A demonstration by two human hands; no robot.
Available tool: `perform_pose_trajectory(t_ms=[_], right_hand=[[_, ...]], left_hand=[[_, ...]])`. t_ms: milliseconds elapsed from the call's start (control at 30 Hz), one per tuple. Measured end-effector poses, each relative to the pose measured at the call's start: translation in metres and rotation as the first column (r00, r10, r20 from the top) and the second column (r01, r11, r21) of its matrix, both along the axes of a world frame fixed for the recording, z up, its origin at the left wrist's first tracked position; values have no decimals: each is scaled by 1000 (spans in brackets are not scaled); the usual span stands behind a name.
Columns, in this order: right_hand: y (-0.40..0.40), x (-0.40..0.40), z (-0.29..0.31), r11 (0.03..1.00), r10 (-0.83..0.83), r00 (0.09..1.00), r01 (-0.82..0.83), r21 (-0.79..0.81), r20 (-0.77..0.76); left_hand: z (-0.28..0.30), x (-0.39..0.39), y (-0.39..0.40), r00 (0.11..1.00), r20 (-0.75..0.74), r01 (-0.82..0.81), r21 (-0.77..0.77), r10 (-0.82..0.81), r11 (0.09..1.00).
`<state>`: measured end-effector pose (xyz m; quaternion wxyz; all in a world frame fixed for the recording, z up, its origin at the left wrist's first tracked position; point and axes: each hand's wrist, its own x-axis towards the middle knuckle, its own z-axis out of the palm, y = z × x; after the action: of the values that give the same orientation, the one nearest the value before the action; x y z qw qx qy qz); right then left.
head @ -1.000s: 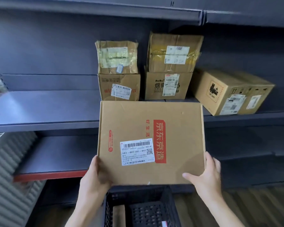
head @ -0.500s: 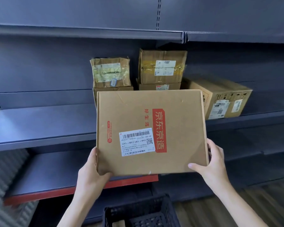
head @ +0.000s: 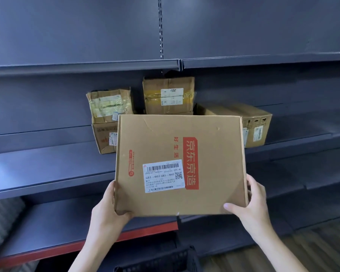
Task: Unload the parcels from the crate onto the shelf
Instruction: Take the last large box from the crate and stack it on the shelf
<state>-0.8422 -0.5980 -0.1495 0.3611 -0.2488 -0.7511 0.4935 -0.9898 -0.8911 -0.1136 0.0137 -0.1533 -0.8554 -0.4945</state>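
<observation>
Both hands, left hand [head: 108, 214] and right hand [head: 252, 208], grip a flat cardboard parcel [head: 180, 165] before the shelf [head: 47, 169]; next, it likely needs sliding onto bare shelf space.

One box [head: 185, 146], in two hands: left hand [head: 106, 211], right hand [head: 251, 205]. Behind box, four more: upper left parcel [head: 110, 105], lower left parcel [head: 104, 138], middle parcel [head: 168, 95], right parcel [head: 257, 126]. Below box, one crate [head: 165, 262].

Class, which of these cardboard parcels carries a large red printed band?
The flat parcel gripped by the left hand and right hand; the parcels on the shelf lack one.
</observation>
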Motion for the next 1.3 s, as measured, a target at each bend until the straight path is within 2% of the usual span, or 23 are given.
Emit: perform_pose_trajectory(t_ms=[400,667,800,1300], right_hand=[[116,69,20,996,85,996,-85,20,2],[161,76,22,992,126,992,-126,-12,-7],[174,73,25,992,125,992,-125,-18,-8],[206,30,61,993,119,992,-118,23,-38]], left_hand=[[11,59,109,1000,6,5,21,-6,1000],[20,79,144,999,-29,-26,-1,26,1000],[24,75,157,998,-57,-5,-10,4,1000],[28,25,187,998,-58,27,131,-20,991]])
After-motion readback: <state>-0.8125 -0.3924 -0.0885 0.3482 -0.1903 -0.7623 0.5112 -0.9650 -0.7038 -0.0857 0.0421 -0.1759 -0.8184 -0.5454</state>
